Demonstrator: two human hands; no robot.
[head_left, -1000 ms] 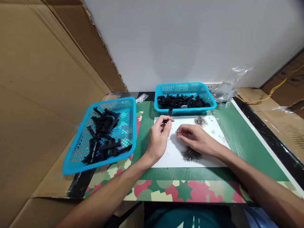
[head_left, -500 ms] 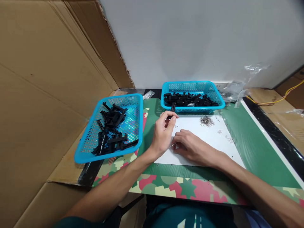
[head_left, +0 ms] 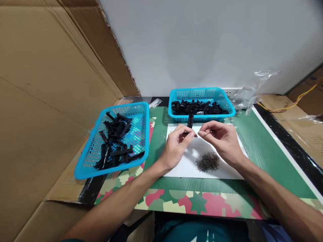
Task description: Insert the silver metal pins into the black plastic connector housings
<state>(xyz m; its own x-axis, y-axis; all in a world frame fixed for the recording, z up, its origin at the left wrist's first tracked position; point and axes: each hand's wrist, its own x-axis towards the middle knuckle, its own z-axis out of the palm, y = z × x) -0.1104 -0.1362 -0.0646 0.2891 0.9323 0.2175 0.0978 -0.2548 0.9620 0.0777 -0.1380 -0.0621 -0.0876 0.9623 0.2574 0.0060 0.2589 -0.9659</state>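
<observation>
My left hand (head_left: pixel 176 144) is closed around a narrow black plastic part (head_left: pixel 190 120), whose far end sticks up beyond the fingers. Just to its right, my right hand (head_left: pixel 222 139) makes a pinch, its fingertips a short gap from the left ones. A small glint shows at those right fingers, too little to name. Below both hands, a dark heap of tiny metal pieces (head_left: pixel 207 162), wiry like little springs, lies on the white sheet (head_left: pixel 180 166).
A blue basket (head_left: pixel 147 134) of black plastic parts stands at the left. Behind the sheet sits another blue basket (head_left: pixel 202 117) with more. Clear plastic bags (head_left: pixel 243 97) lie at the back right, near a yellow cable (head_left: pixel 300 97). A cardboard wall (head_left: pixel 50 101) borders the left.
My right hand has risen from the sheet to beside the left fingertips, uncovering the near heap of metal pieces. My left hand still holds the black part, now slightly turned. The view has shifted slightly.
</observation>
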